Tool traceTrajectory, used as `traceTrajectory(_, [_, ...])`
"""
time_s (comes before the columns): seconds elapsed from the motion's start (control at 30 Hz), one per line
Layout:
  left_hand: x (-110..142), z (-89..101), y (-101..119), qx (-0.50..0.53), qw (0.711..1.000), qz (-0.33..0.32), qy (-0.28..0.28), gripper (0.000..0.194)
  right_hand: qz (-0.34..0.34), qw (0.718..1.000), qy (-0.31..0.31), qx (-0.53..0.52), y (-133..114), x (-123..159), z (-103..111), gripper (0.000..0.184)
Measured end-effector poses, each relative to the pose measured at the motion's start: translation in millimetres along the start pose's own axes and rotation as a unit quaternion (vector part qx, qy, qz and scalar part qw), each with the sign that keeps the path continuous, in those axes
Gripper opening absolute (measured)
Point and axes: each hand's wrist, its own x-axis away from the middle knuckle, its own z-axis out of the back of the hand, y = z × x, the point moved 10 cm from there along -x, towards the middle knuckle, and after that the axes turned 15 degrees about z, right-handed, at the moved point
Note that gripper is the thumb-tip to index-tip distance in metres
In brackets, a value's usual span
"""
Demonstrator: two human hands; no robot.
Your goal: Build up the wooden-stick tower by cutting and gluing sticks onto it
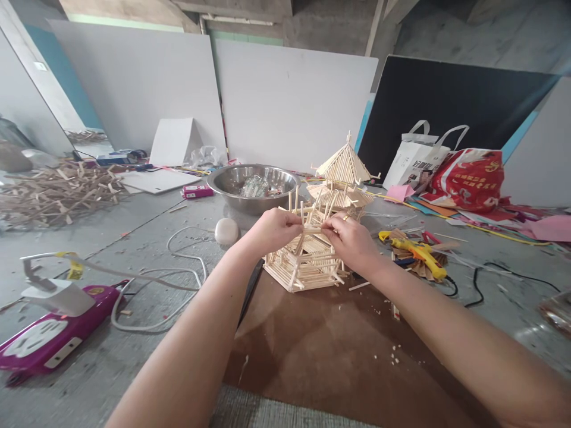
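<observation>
Brown sheeting (307,356), dotted with pale crumbs (395,360), spreads nearest over a grey surface (178,368). Off to the left lies a magenta power strip (87,318) with a white plug (66,297) in it. On the sheeting's far part stands an open, many-sided frame (307,278) of pale wooden sticks. Over its top, the left hand (280,230) and right hand (352,239) face each other, slightly apart; the grip of each is pinched on a short stick (314,228) running between them. Beside the right hand, a yellow glue gun (419,254) lies on wood scraps. Beyond are a steel bowl (245,206), a stick tower (344,169) with a pointed roof, a red bag (473,181), and finally pale panels (294,101) alongside a black one.
</observation>
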Motion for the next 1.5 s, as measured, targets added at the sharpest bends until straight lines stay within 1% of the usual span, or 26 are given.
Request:
traceTrajectory(0.27, [-3.3,1.0,-0.7,-0.012,1.0,-0.004,0.018,0.022,0.022,0.999,0.021,-0.013,-3.4,1.2,3.3,0.017])
traceTrajectory(0.5, [-3.7,2.0,0.0,-0.02,0.999,0.01,0.032,0.03,0.016,0.999,0.026,-0.021,-0.3,3.1,1.3,0.015])
traceTrajectory(0.63, [-3.3,2.5,0.6,-0.024,0.998,0.013,0.049,0.028,-0.013,0.997,0.045,-0.062,7.5,5.4,4.9,0.009])
traceTrajectory(0.73, [-3.9,3.0,0.4,-0.03,0.997,0.018,0.063,0.025,-0.061,0.989,0.059,-0.118,18.5,8.3,7.2,0.008])
traceTrajectory(0.87, [-4.4,3.6,0.1,-0.039,0.996,0.028,0.075,0.024,-0.133,0.974,0.056,-0.173,33.4,13.1,3.5,0.01])
traceTrajectory(0.93, [-4.3,3.8,-0.3,-0.041,0.996,0.034,0.078,0.024,-0.15,0.969,0.049,-0.188,37.1,13.8,0.7,0.012])
traceTrajectory(1.2, [-3.2,5.0,0.4,-0.041,0.994,0.043,0.089,0.023,-0.161,0.963,0.004,-0.215,36.2,7.8,-6.5,0.016])
traceTrajectory(1.37, [-3.7,4.6,0.5,-0.046,0.994,0.043,0.092,0.025,-0.168,0.962,-0.002,-0.217,38.1,6.1,-8.7,0.016])
traceTrajectory(1.5, [-3.9,4.9,-0.1,-0.047,0.993,0.046,0.097,0.025,-0.158,0.966,-0.004,-0.202,38.1,3.6,-7.9,0.015])
